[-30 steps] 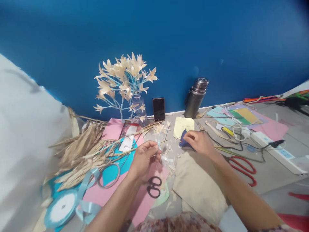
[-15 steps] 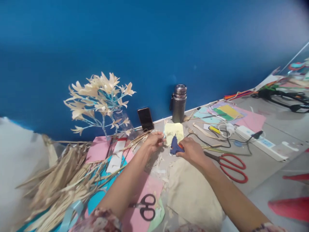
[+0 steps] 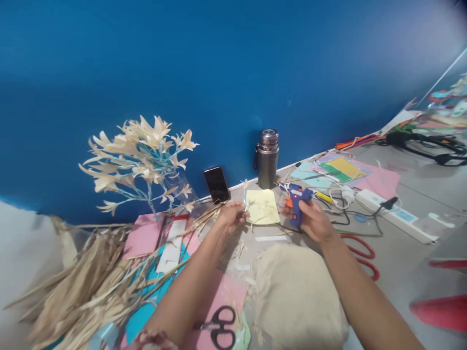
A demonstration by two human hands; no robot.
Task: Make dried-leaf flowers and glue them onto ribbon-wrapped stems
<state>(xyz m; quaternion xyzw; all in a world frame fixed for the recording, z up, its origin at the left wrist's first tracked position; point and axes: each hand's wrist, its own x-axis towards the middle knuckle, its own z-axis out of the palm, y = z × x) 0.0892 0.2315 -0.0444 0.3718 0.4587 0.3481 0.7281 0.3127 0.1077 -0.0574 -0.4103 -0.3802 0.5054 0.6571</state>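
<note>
Pinching a stem (image 3: 244, 189) apart from assembled flowers (image 3: 140, 167), your left hand (image 3: 232, 217) faces the glue gun (image 3: 298, 208) your right hand (image 3: 318, 221) grips.

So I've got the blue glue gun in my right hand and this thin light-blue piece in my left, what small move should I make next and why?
I'd probably ease the glue gun toward the thin piece: your right hand and left hand hold them apart, and the yellow sheet between them might catch drips.
</note>
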